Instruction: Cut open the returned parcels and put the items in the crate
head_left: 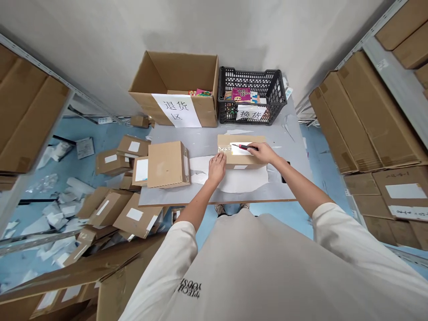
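A small brown cardboard box (222, 140) lies lengthwise on the table, with a white label and a strip of clear tape on top. My left hand (217, 167) grips its near left corner, fingers pressed on the top. My right hand (262, 152) is closed around a red-and-black utility knife (246, 147), held over the label. The thin tip points left, close to the tape; whether it touches the box I cannot tell. White paper (244, 182) is spread on the table under the box.
A bigger closed carton (164, 166) stands at the table's left. Behind are an open carton (142, 104) and a black plastic crate (279, 96), both holding colourful packs. Boxes (132, 217) and paper scraps (56, 214) cover the left floor. Shelves with cartons (359, 120) flank both sides.
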### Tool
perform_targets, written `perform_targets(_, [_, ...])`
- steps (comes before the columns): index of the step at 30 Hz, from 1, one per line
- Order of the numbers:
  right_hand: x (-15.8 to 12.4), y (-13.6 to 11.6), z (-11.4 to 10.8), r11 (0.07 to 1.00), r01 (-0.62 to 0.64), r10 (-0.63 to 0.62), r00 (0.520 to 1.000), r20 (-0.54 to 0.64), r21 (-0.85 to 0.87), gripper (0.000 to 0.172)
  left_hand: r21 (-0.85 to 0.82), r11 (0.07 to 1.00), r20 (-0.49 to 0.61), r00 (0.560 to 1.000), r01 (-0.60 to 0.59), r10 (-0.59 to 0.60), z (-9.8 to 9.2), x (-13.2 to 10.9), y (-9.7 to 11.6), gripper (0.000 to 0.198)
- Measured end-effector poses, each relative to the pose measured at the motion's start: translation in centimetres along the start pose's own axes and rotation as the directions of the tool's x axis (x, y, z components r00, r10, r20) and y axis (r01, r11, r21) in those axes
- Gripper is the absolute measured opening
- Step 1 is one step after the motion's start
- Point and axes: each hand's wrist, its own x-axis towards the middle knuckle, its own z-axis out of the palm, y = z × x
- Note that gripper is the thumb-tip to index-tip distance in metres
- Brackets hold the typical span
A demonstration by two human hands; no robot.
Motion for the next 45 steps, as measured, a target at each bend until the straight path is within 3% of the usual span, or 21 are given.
perform_targets(6, [4.2, -3.1, 1.5, 0.965, 0.087, -0.049, 0.987, 0.155, -0.248, 0.044, -0.012, 1.0, -0.011, 1.0, -0.005, 0.004, 0.1, 0.9, -0.1, 0.065])
perform_targets(13, [6.6, -4.2, 2.9, 0.931, 0.136, -0.062, 0.974, 0.218, -0.34, 0.046, -0.014, 1.0, -0.012, 1.0, -0.023, 0.023, 0.2, 0.8, -0.1, 0.064])
perform_targets(22, [8.6, -4.2, 2.9, 0.893, 0.222, -0.105, 0.949, 0.298, -0.391, 0.044, -0.012, 1.0, 0.005, 1.0, -0.029, 0.029, 0.1, 0.9, -0.2, 0.062])
perform_targets(28, [8.4, -3.7, 2.7, 0.876, 0.212, -0.088, 0.953, 0.289, -0.433, 0.042, 0.02, 0.999, 0.002, 1.0, -0.031, 0.031, -0.2, 0.7, 0.1, 0.06])
perform_targets(36, [6.8, -0.5, -0.2, 0.894, 0.123, -0.003, 0.963, 0.271, -0.431, 0.035, 0.043, 0.999, 0.006, 1.0, -0.005, 0.005, -0.5, 0.4, 0.1, 0.06])
perform_targets(45, [5.1, -0.7, -2.6, 0.815, 0.056, 0.16, 0.935, 0.317, -0.576, 0.043, 0.279, 0.96, -0.001, 1.0, -0.024, 0.025, -0.5, 0.4, 0.0, 0.058])
